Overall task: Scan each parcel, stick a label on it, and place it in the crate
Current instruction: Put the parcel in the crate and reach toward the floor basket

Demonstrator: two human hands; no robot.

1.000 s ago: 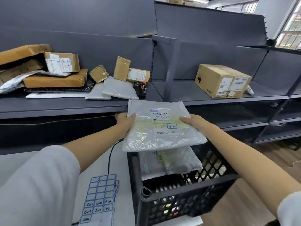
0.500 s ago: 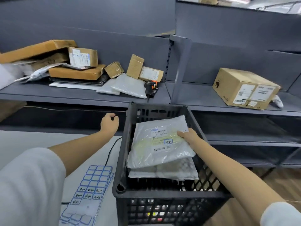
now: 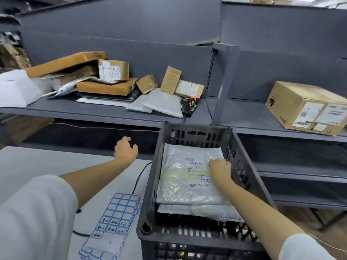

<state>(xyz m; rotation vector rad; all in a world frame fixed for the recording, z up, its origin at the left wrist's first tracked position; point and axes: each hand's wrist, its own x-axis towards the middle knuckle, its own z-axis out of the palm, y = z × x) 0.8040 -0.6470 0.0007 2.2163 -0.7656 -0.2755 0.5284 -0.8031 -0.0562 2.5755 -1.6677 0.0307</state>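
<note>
Inside the crate (image 3: 249, 164), top parcel (image 3: 185, 180) lies flat on another parcel (image 3: 201, 212), small label (image 3: 205, 178) stuck on it. Right hand (image 3: 220, 170) rests on top parcel, fingers bent; grip or just press, can't tell. Left hand (image 3: 125, 150) hovers over surface (image 3: 33, 162), loosely curled, holding nothing. Label sheets (image 3: 114, 226) beside crate. Scanner (image 3: 188, 105) on shelf (image 3: 105, 113).

A barcode and lines of print are seen on the white shipping label (image 3: 195, 164) of the top parcel (image 3: 185, 177) in the crate (image 3: 150, 184), too small to be read. Handwriting on its small blue-bordered sticker (image 3: 205, 178) and on the sticker sheet (image 3: 112, 222) cannot be made out. Printed labels on the large carton (image 3: 308, 107) are likewise illegible
</note>
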